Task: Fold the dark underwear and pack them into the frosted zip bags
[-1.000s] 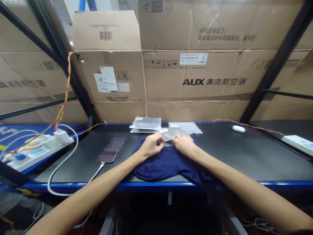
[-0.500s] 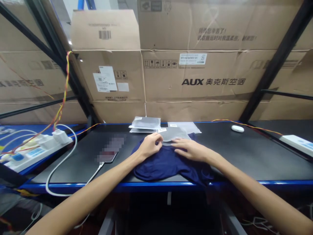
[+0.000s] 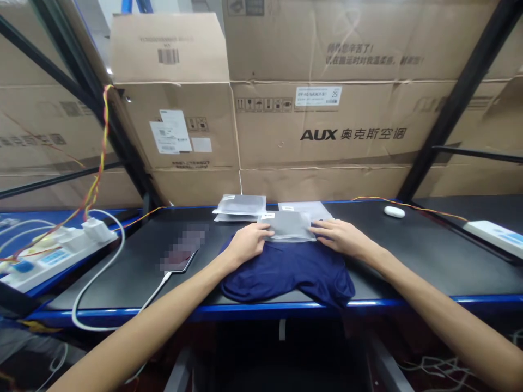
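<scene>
A frosted plastic bag (image 3: 289,227) with a small white label at its upper left corner lies on a bunched navy blue cloth garment (image 3: 281,275). My left hand (image 3: 248,242) rests at the bag's left edge, fingers stretched over it and thumb lower down near the cloth. At the opposite edge, my right hand (image 3: 343,237) is open with its fingers apart, and the fingertips touch the bag. The garment spreads toward the front edge of the table; its far part is hidden under the bag and my hands.
Behind are stacked frosted bags (image 3: 240,204) and another flat bag (image 3: 304,209). A phone (image 3: 182,260) on a white cable lies left. A small white case (image 3: 394,212) and power strip (image 3: 496,235) are right; another power strip (image 3: 61,253) is left. Cardboard (image 3: 327,158) stands behind the table.
My right hand has shifted right, from the bag's lower edge to its right edge. My left hand has loosened from a pinch to stretched fingers. The camera view has shifted slightly.
</scene>
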Motion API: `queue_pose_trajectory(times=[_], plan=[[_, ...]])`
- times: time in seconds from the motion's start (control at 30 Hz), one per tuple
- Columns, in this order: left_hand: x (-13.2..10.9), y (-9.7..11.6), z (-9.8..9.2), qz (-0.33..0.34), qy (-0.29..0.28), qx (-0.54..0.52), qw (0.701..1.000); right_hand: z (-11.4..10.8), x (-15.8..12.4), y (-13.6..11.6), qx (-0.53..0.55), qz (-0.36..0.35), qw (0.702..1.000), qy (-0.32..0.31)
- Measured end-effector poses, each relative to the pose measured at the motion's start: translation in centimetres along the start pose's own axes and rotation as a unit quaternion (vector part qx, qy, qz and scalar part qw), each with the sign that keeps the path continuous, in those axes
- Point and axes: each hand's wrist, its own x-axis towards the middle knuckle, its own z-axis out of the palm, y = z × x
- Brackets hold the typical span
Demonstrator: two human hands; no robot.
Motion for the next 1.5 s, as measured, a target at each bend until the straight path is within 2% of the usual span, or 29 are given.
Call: queue_pose_trajectory(times=[0.23,0.3,0.37,0.47,0.53,0.67,0.8,1.0,1.23,1.33,1.5], plan=[[0.0,-0.2,-0.1,-0.017,0.019,-0.007,1.0,0.0,0.2,-0.5,-0.011,-0.064,0.997,0.049],[0.3,0.1,-0.1,0.009,0.041,-0.006,0.999,0.4,0.0,-0.6,0.009,-0.062,0.996,0.061],[0.9,0.8,0.0,0.068,0.058,-0.013,0.996,0.6,0.0,-0.8,0.034,-0.049,0.996,0.071],[1.9,2.5,0.4,0.165,0.053,-0.015,0.985,0.9,0.1,-1.1,0.068,-0.025,0.993,0.093],[2.7,3.8,0.9,0.202,0.044,0.001,0.978,1.0,0.1,-1.4,0.078,-0.013,0.991,0.104],[3.9,5.5,1.8,0.223,0.037,0.05,0.973,1.1,0.0,-1.9,0.083,0.003,0.991,0.102],[4.3,6.1,2.5,0.204,0.042,0.077,0.975,1.1,-0.1,-2.1,0.09,-0.003,0.991,0.103],[4.0,6.2,2.5,0.184,0.049,0.07,0.979,0.6,0.0,-2.4,0.068,-0.024,0.991,0.115],[3.8,6.3,2.1,0.209,0.035,0.113,0.971,0.4,-0.1,-2.2,0.052,-0.034,0.993,0.097],[3.5,5.1,1.6,0.224,0.043,0.142,0.963,0.2,-0.4,-1.8,0.03,-0.037,0.994,0.103],[2.3,1.9,0.3,0.23,0.058,0.187,0.953,-0.2,-1.0,-1.1,0.022,-0.034,0.993,0.112]])
